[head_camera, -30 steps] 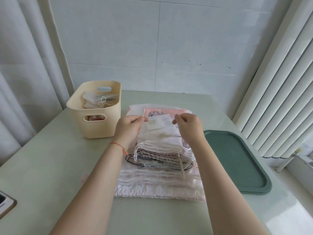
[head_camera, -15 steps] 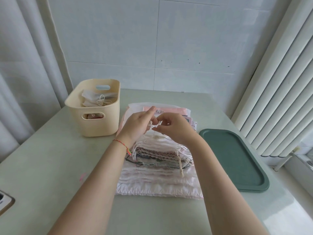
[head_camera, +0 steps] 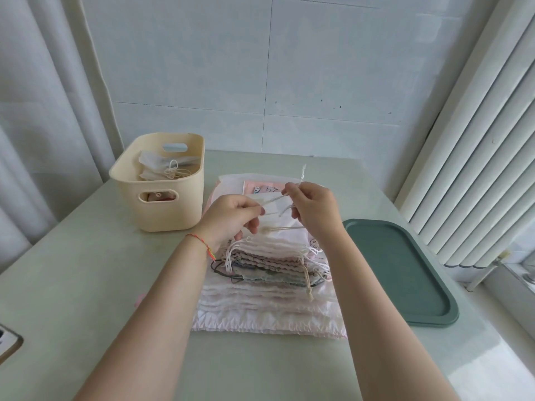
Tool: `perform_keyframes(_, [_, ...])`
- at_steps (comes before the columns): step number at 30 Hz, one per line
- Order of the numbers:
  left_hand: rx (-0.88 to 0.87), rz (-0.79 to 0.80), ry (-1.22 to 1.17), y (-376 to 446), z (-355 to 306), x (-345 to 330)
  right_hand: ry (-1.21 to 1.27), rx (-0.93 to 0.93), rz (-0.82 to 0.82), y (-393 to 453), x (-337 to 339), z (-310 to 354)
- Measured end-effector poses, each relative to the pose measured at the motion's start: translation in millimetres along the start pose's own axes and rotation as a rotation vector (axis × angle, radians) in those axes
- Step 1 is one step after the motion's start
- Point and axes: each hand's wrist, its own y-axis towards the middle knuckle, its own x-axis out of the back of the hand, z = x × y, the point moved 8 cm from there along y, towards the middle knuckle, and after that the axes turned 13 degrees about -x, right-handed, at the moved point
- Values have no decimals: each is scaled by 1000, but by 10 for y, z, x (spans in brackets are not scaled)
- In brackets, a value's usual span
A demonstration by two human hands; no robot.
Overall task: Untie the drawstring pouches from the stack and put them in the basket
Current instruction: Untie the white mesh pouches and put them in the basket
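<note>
A stack of drawstring pouches in white, pink and grey-blue lies in the middle of the table, cords trailing off its sides. Above its far end my left hand pinches one end of a white drawstring. My right hand pinches the other part of that cord, whose knotted tip sticks up above the fingers. The cord runs taut between both hands. A cream plastic basket stands to the left of the stack with a few pale pouches inside.
A dark green tray lies right of the stack. Curtains hang at the left, vertical blinds at the right, a tiled wall behind. A corner of a device shows at the table's left edge.
My hands met over the stack's far end, then drew apart and rose a little, stretching the white cord between them. The stack and basket stayed put.
</note>
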Motion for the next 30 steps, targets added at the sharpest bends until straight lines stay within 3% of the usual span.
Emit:
perform_keyframes(5, [134,-312,-227,7,227,177,-383,37,102,11,57,-34])
perform_keyframes(8, [141,-340,-271,-11,238,141,-625,3,273,-48,-38,-123])
perform_keyframes(11, [99,-334,-253,-20,175,93,-761,14,310,-92,-117,-132])
perform_keyframes(14, [20,-248,-125,-5,77,53,-623,-2,317,-152,-130,-24])
perform_keyframes(18, [-95,-96,85,19,-84,-64,-235,-20,267,-209,-55,156])
perform_keyframes(23, [-101,125,163,4,-84,-266,19,-12,228,-230,-51,222])
perform_keyframes(27, [-114,102,239,20,-87,-246,307,-2,396,-237,-184,246])
perform_keyframes(30, [-71,45,65,6,-67,-173,279,-19,260,-145,-115,168])
